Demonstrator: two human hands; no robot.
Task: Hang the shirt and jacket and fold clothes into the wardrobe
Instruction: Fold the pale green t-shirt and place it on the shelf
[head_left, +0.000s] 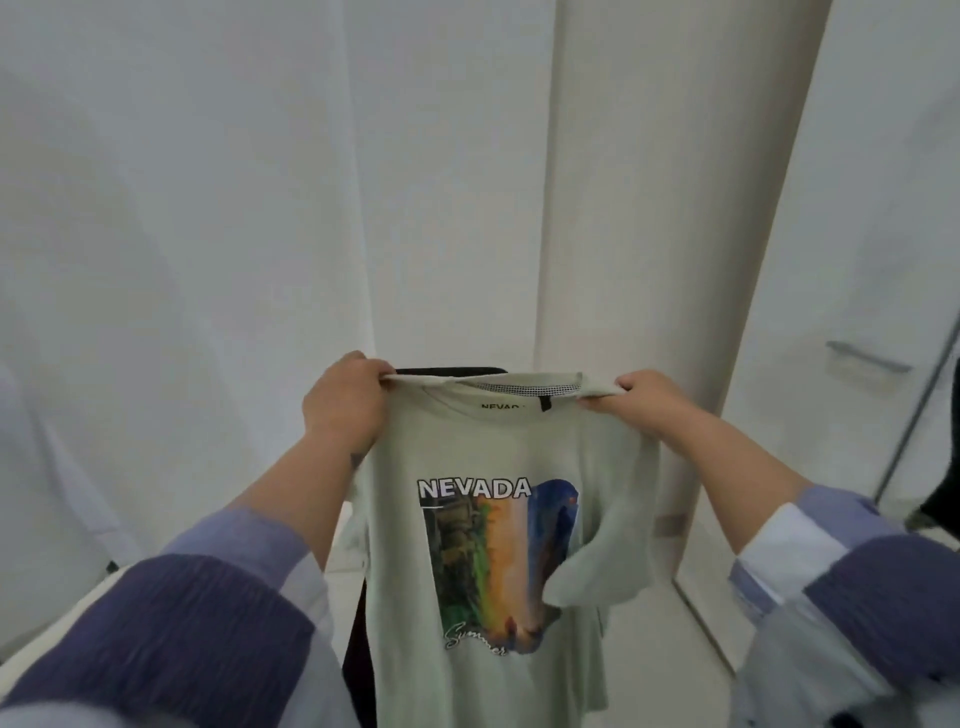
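Observation:
A pale green T-shirt (400, 582) with a "NEVADA" print hangs in front of me, held up by its shoulders with the print facing me. My left hand (345, 402) grips the left shoulder seam and my right hand (641, 402) grips the right one. The collar is stretched flat between them. One sleeve folds forward over the right side of the print. A dark edge (452, 371) shows just behind the collar; I cannot tell what it is.
White wardrobe panels (208, 208) fill the background. An open white door (639, 208) stands edge-on at centre right, and another door with a metal bar handle (867, 356) is at the far right. A dark garment (358, 649) hangs behind the shirt's lower left.

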